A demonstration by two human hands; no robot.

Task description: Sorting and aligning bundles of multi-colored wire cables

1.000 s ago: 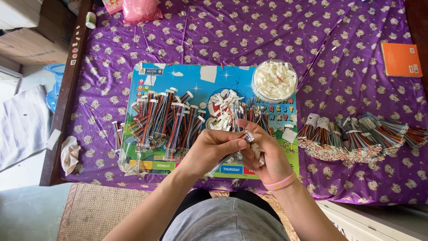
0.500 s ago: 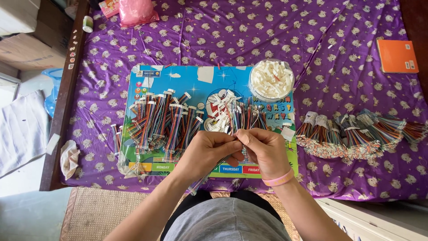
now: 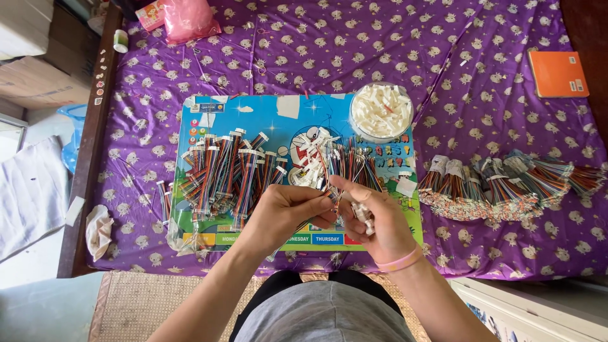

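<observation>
**A:** Where do the hands stand?

**B:** Both meet over the near edge of the blue board. The left hand is closed, pinching a thin wire lead that runs down and back toward the body. The right hand is curled around small white connectors, thumb and forefinger reaching across to the left.

**A:** So which way does the lead lie?

**B:** Its long axis slants from the fingertips, where the two hands touch, down-left under the left palm. The free end points at the right hand, which is just beside it.

**A:** And the stock?

**B:** Loose wires lie just beyond the knuckles. A laid-out wire row sits left, the connector bowl well beyond, nearer the right hand. Tied bundles rest on the purple cloth, off to the right.
</observation>
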